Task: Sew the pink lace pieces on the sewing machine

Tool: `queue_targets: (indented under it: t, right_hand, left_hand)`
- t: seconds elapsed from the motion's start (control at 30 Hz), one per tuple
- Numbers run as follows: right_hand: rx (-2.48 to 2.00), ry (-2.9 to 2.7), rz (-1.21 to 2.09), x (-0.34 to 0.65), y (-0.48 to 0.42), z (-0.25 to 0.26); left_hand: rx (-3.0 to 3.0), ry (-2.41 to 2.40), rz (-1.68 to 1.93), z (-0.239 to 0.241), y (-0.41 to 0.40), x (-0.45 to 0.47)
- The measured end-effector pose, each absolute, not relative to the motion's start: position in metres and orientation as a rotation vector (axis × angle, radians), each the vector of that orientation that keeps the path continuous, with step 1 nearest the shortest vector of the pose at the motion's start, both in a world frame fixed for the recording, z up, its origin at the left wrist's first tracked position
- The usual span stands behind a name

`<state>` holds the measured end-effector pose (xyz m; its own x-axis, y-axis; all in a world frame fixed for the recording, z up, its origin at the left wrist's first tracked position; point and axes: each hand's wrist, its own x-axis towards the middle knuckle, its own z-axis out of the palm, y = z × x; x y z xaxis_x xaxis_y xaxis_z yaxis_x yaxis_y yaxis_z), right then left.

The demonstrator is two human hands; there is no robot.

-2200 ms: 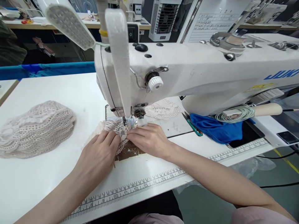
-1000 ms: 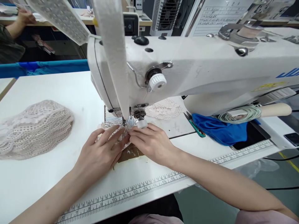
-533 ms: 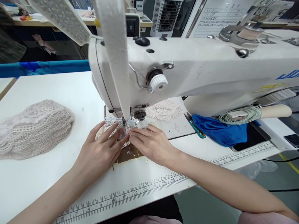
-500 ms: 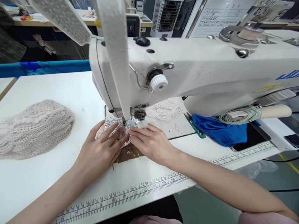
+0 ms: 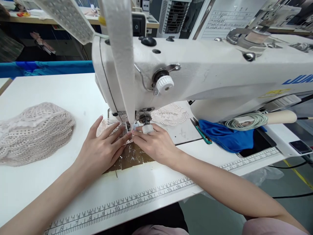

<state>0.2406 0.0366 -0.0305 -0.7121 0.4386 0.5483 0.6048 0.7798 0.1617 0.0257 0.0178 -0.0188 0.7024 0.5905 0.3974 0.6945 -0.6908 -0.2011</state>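
Note:
A piece of pale lace [image 5: 104,125] lies under the needle and presser foot [image 5: 128,126] of a white sewing machine [image 5: 200,65]. My left hand [image 5: 97,153] rests on this lace from the left, its fingers spread and flat. From the right, my right hand [image 5: 157,143] has its fingertips drawn together at the lace's edge, close beside the presser foot. Those fingertips and part of the lace are partly hidden by the machine head and by each other. Behind the needle, another lace piece [image 5: 170,113] lies on the machine bed.
On the left sits a pile of lace pieces [image 5: 36,133]. To the right are green-handled snips [image 5: 202,132], blue satin cloth [image 5: 227,135], a dark phone-like slab [image 5: 262,143] and a coiled pale cord [image 5: 246,122]. A printed ruler [image 5: 117,207] runs along the table's front edge.
The lace has moved away from me under the presser foot, and both hands have moved slightly forward with it. More of the brown taped patch shows in front. The camera view has shifted slightly.

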Motion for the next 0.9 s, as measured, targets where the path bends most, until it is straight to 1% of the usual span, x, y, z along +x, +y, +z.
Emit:
queue_targets:
  t: [0.23, 0.67, 0.9]
  right_hand:
    - [-0.693, -2.443, -0.394, 0.245, 0.033, -0.029]
    - [-0.767, -2.462, -0.292, 0.244, 0.032, -0.03]
    - [-0.824, -2.487, -0.312, 0.242, 0.034, -0.033]
  left_hand:
    - [-2.603, -0.989, -0.541, -0.014, -0.001, 0.034]
    - [-2.625, -1.013, -0.516, -0.018, 0.004, 0.03]
    - [-2.61, -1.037, -0.509, -0.019, 0.01, 0.028]
